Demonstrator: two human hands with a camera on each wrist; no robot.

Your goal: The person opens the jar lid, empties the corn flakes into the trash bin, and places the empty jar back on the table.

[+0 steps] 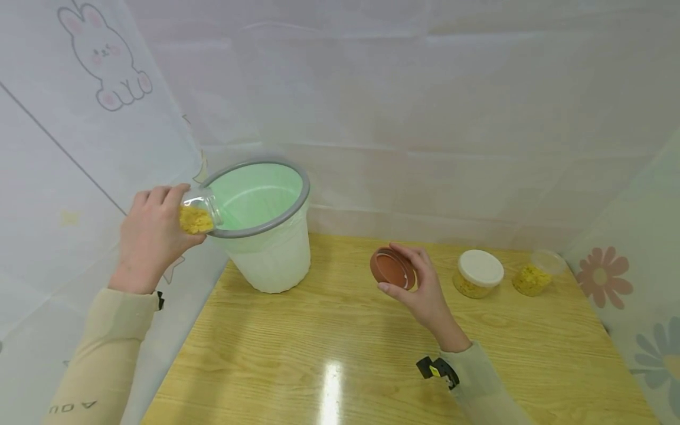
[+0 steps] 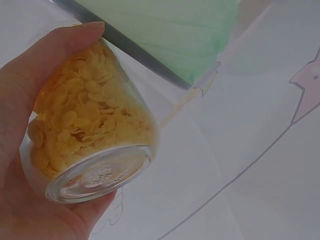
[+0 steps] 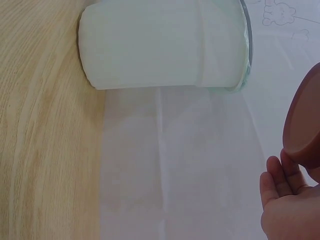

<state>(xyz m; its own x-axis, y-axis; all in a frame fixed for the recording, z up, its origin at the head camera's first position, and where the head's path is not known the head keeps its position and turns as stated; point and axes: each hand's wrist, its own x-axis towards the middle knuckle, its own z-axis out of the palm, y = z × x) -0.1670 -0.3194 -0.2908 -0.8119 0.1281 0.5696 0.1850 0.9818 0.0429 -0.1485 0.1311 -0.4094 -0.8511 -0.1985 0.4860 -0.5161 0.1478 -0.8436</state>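
1. We count one clear jar (image 1: 204, 203) of yellow flakes (image 2: 80, 115), one reddish-brown lid (image 1: 390, 268) and one bin (image 1: 273, 262) with a green liner (image 1: 257, 195).
2. On the bench (image 1: 297, 354), right of the bin, we count two tubs: one white-lidded tub (image 1: 471, 288) and, just beside it, one clear-lidded tub (image 1: 531, 280), its cover tilted.
3. We find the left grip (image 1: 154, 227) grasping the jar, fingers above and thumb below. The jar lies tipped within it, mouth towards the bin's rim; contact with the rim we cannot tell.
4. We find the right grip (image 1: 425, 289) pinching the lid between thumb and fingers, above the bench, hollow side facing the head camera.
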